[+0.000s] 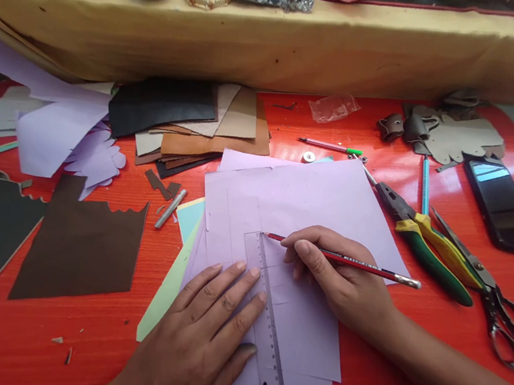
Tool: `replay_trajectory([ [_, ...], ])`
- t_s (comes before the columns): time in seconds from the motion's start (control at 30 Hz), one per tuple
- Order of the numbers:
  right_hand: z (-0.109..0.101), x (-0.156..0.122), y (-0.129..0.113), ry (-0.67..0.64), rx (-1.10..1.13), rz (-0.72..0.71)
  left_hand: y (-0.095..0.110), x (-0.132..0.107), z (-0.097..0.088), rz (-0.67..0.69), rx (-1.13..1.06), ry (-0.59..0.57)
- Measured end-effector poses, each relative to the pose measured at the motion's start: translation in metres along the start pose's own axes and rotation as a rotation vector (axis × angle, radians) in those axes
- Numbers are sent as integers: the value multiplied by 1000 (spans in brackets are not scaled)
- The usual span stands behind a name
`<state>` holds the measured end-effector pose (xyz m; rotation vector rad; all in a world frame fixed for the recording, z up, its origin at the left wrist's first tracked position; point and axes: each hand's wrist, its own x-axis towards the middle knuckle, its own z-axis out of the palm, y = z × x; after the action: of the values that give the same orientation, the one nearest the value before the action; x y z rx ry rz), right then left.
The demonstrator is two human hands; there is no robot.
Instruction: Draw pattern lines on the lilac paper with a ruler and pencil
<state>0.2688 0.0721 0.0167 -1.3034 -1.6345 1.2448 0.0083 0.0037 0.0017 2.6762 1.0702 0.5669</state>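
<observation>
A clear plastic ruler [270, 341] lies slantwise on sheets of lilac paper [323, 195] that carry faint pencil lines. My left hand [215, 320] is spread flat, its fingertips pressing on the ruler and the paper beside it. In my right hand [336, 274] a red and black pencil [362, 264] is pinched between thumb and fingers. Its tip touches the paper close to the ruler's far end, at the right edge. Part of the ruler's left side is hidden under my left fingers.
Green-handled pliers [435, 249], black scissors [487, 288] and a phone [506, 205] lie on the right. Leather pieces [164, 106] are stacked at the back left. Brown leather [82, 244] and cut lilac paper [59, 133] rest on the red table [86, 347]. A cloth-covered shelf [277, 49] runs behind.
</observation>
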Motion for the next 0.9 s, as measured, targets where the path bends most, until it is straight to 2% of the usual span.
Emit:
replay_trajectory([
  [0.9, 0, 1, -4, 0, -16, 13, -1, -1, 1, 4, -2, -14],
])
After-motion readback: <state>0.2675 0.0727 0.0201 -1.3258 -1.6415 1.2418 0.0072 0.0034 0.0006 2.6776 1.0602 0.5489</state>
